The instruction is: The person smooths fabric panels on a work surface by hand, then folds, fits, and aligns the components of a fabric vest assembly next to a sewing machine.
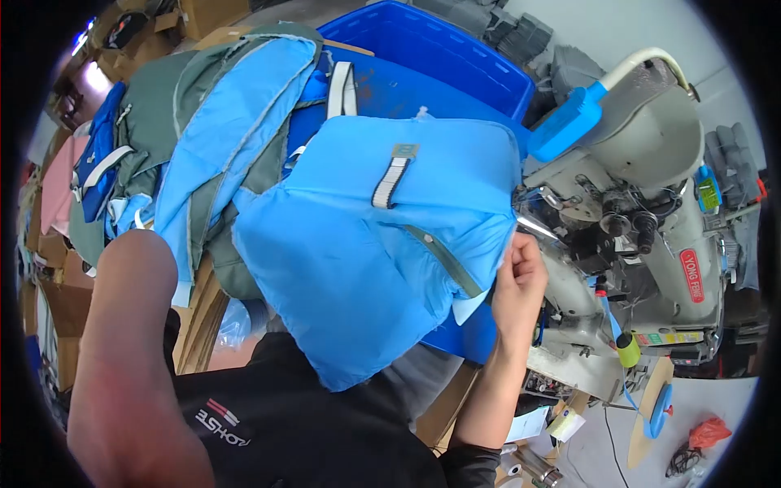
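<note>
Apparently light, limp and perhaps slippery, the blue fabric piece [325,268] is spread beside the sewing machinery [679,236], its edge pinched between the thumb and fingers of the right hand [522,276]; it is judged best held by its seamed border. The left hand is not shown, so its state cannot be told. Counted are one such piece, one webbing strap [390,183] and one green strip [443,260] on it, and one blue bin [423,37] beyond.

A sewing workshop, with an industrial sewing machine [663,252], piled fabric pieces [236,122] (cardboard boxes [207,16] behind).
</note>
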Demonstrator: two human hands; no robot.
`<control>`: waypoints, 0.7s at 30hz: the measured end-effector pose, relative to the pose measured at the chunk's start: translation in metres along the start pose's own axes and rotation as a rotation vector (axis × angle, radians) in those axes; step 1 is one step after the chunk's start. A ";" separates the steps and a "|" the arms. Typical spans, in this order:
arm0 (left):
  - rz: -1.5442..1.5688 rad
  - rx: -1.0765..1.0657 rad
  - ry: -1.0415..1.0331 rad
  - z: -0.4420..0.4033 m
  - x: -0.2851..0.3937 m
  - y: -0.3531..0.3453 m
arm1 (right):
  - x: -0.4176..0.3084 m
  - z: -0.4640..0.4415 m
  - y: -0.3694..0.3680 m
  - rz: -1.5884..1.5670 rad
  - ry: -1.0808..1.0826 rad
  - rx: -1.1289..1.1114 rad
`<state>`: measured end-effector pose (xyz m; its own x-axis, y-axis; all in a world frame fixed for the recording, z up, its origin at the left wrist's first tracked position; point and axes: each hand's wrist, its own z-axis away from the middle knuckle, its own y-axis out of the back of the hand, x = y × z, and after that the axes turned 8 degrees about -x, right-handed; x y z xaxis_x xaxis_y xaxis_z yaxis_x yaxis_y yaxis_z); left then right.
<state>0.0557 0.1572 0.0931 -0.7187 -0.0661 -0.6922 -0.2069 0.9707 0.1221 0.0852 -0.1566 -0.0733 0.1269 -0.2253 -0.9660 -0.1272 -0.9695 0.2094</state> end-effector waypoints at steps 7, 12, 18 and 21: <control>0.116 0.145 -0.074 0.007 -0.002 -0.002 | 0.003 0.001 0.004 -0.020 0.031 -0.029; 0.039 0.054 -0.032 0.007 -0.002 0.002 | 0.002 0.001 0.004 -0.017 0.034 -0.040; -0.022 -0.018 -0.001 0.004 -0.002 0.008 | 0.001 0.000 0.003 -0.019 0.032 -0.033; -0.046 -0.045 0.001 0.000 -0.002 0.008 | 0.003 0.001 0.005 -0.029 0.039 -0.041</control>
<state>0.0554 0.1654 0.0951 -0.7085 -0.1110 -0.6969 -0.2695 0.9553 0.1217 0.0842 -0.1619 -0.0751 0.1684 -0.2002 -0.9652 -0.0822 -0.9786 0.1887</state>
